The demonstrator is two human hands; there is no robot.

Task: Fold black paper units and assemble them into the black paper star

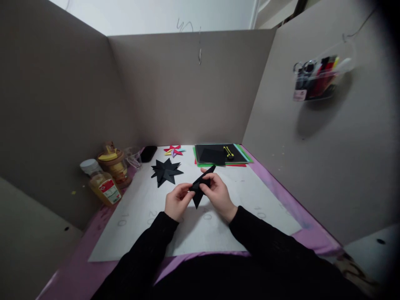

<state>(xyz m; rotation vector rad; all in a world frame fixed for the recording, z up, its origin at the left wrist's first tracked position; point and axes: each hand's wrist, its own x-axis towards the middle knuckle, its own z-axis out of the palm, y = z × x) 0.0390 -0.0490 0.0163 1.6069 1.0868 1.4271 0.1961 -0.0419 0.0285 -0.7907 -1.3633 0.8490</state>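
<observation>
Apparently folded paper (197, 199), in both hands (178, 202) (218, 195).

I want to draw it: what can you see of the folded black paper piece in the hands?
The pointed piece of folded black paper looks matte, with one narrow tip slanting up rightward and another pointing down. The bare left hand pinches its left side; the bare right hand holds its right. It is over the large white sheet. The hands hide part of it, so I can't count its folds.

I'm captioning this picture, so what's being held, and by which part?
Folded black paper: the left hand pinches its left edge, the right hand its right side.
</observation>
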